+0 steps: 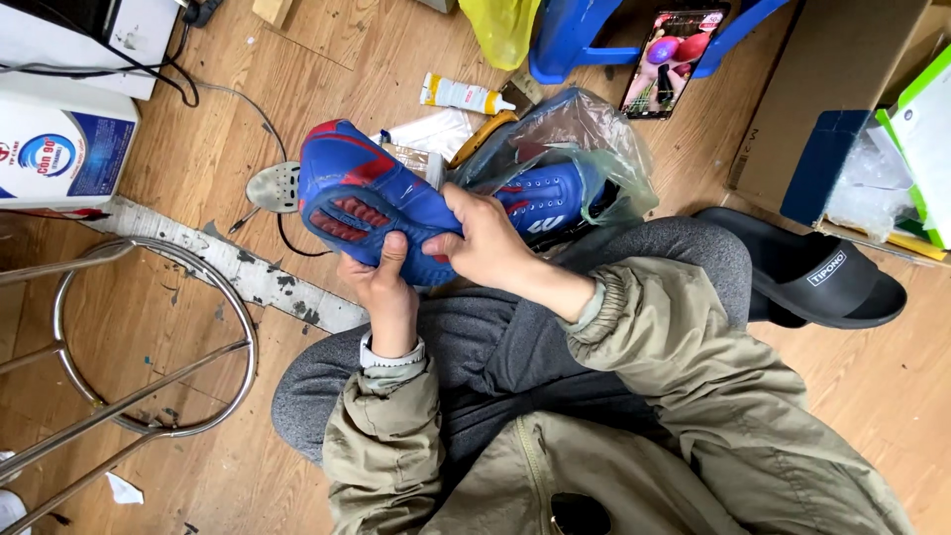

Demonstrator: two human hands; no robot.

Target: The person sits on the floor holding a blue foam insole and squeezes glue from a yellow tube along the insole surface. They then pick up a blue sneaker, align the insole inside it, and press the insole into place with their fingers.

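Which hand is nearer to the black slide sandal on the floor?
Right. The right hand grips the blue and red shoe on the side toward the black slide sandal; the left hand holds the shoe from below, farther from the sandal.

Both hands, left (388, 287) and right (485, 243), are closed on the blue shoe (371, 203) above my lap. Ahead I note crowding: a plastic bag (584, 139) with a second shoe touches the right hand's far side, and a glue tube (464, 95) and phone (674, 59) lie beyond. To the left, open floor (198, 149) as far as the metal stool ring (149, 337) and white jug (59, 149). To the right, a black slide sandal (822, 277) and cardboard box (842, 89) block the way.
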